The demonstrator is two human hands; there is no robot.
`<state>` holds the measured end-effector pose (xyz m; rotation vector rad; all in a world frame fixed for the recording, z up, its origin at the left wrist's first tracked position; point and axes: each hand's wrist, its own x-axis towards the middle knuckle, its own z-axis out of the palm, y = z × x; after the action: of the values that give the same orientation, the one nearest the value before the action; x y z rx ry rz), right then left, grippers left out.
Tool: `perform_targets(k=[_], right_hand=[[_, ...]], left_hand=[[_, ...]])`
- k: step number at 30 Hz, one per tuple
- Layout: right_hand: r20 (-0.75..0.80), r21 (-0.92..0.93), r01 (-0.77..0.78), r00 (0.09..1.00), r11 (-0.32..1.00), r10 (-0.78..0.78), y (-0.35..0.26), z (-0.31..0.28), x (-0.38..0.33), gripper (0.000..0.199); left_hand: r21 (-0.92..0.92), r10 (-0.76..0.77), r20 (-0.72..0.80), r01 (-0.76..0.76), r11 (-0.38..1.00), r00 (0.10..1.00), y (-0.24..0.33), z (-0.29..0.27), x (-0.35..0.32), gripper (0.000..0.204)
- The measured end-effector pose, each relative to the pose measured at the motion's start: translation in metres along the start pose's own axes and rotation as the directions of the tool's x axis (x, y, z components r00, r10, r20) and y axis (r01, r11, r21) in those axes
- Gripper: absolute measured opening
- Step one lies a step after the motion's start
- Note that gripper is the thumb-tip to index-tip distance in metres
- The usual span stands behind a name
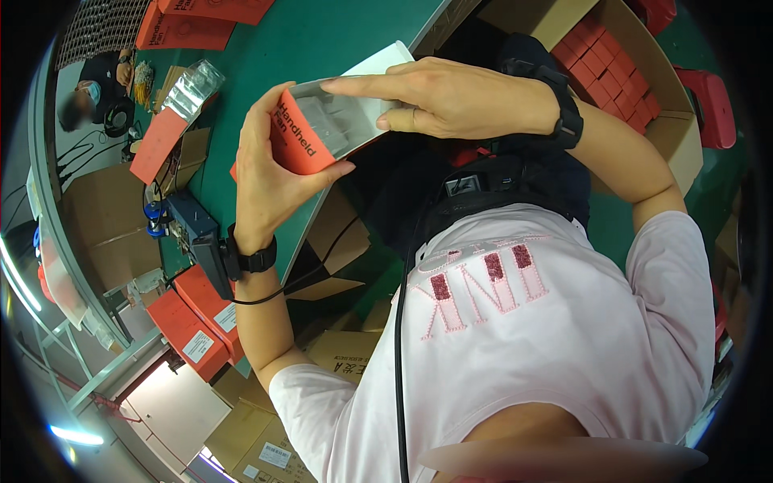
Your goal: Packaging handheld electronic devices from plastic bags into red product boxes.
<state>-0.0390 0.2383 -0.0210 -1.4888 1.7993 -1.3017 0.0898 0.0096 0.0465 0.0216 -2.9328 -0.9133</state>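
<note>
An orange handheld fan box is tilted in front of me with its end open. My left hand is wrapped round it, thumb on the near edge and fingers on the far side. Clear plastic wrapping shows inside; what it covers is hard to make out. A white flap stands up from the opening. My right hand is at the mouth of the box, index finger stretched along the inside and thumb apart from it by the white inner wall. Its other fingers are mostly hidden.
The green table holds stacked orange boxes and an orange box with a silvery plastic bag. A carton of small orange boxes stands right, near a red stool. A black cable hangs before me. A person sits far left.
</note>
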Motion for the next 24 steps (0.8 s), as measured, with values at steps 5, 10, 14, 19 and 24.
perform_targets(k=[5,10,14,19,24], right_hand=[[0.021,-0.015,0.025,0.999,1.000,-0.025,0.006,-0.004,0.008,0.053],[0.169,-0.026,-0.161,0.972,0.987,0.163,-0.007,-0.015,0.039,0.037],[0.003,0.002,0.147,0.989,0.989,-0.147,0.019,-0.009,0.067,0.018],[0.013,0.060,0.022,1.000,0.998,-0.023,0.058,-0.083,0.094,0.037],[-0.287,-0.103,0.071,0.953,0.992,-0.098,0.060,-0.092,0.100,0.021]], left_hand=[[0.168,0.107,0.091,-0.122,0.978,0.990,0.003,0.007,0.003,0.103],[0.096,0.049,0.087,-0.057,0.994,0.995,0.004,0.006,0.003,0.102],[0.141,0.073,0.063,-0.081,0.987,0.995,-0.001,-0.004,0.006,0.101],[0.171,-0.050,-0.004,0.050,0.984,0.999,-0.031,-0.030,0.003,0.099],[0.256,-0.126,0.015,0.118,0.959,0.992,-0.051,-0.020,0.002,0.105]])
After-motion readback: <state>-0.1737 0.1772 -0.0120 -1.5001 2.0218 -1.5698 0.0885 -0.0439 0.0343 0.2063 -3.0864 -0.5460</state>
